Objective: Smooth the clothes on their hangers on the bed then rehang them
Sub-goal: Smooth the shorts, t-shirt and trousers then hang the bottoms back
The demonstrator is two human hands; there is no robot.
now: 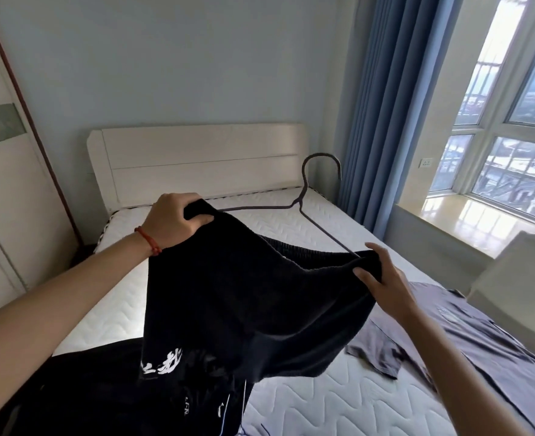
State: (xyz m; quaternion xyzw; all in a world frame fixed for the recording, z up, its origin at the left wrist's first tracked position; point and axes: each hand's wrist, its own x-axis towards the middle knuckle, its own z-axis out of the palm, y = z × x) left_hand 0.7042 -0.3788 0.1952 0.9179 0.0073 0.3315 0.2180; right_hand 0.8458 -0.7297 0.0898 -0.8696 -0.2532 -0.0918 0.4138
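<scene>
White brush-style characters (161, 363) show on the hem of the black garment (244, 297), too blurred to read, and just below them on the dark clothing (108, 391) heaped at the near left corner of the bed (197, 243) sits a small white mark that might be letters, not legible either. Along the left edge of the mattress there is a narrow strip of floor beside the wardrobe door (5, 184), while the quilted surface up toward the white headboard (197, 158) lies bare. The left hand (175, 220), a red cord bracelet (148, 242) on its wrist, has its fingers and thumb curled tight round the garment's left upper corner, held up above the mattress. A thin dark wire hanger (303, 201) runs out of the fabric, hook up in front of the blue curtain (385, 121). The right hand (382, 280) pinches the garment's right upper corner, thumb on the near side, fingers behind. A grey garment (454, 328) lies spread flat along the bed's right edge, near the window sill (467, 221) and a white object (517, 287) at the frame's right.
</scene>
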